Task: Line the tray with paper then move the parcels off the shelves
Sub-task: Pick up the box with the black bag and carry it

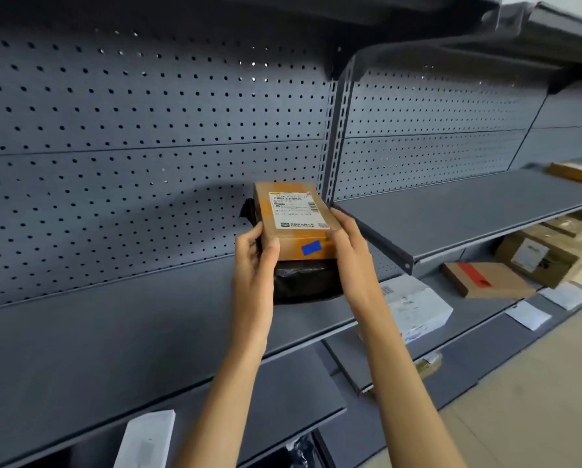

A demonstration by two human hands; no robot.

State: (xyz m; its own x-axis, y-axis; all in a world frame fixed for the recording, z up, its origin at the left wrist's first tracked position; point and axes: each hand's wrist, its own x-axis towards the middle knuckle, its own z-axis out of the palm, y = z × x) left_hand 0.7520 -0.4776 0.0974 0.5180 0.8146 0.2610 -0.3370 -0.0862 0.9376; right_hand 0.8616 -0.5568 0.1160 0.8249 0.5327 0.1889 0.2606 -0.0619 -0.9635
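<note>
A brown cardboard parcel (294,219) with a white label and a blue sticker lies on top of a black plastic-wrapped parcel (305,282), which rests on the grey metal shelf (114,332). My left hand (254,255) grips the brown parcel's left side, thumb on its top. My right hand (348,244) holds its right side. No tray or paper is in view.
Perforated grey back panels rise behind. To the right, a white parcel (414,307), a flat brown box with red print (485,280) and larger cartons (542,256) sit on lower shelves. Another brown box (576,173) lies far right. A white parcel (146,440) sits below left.
</note>
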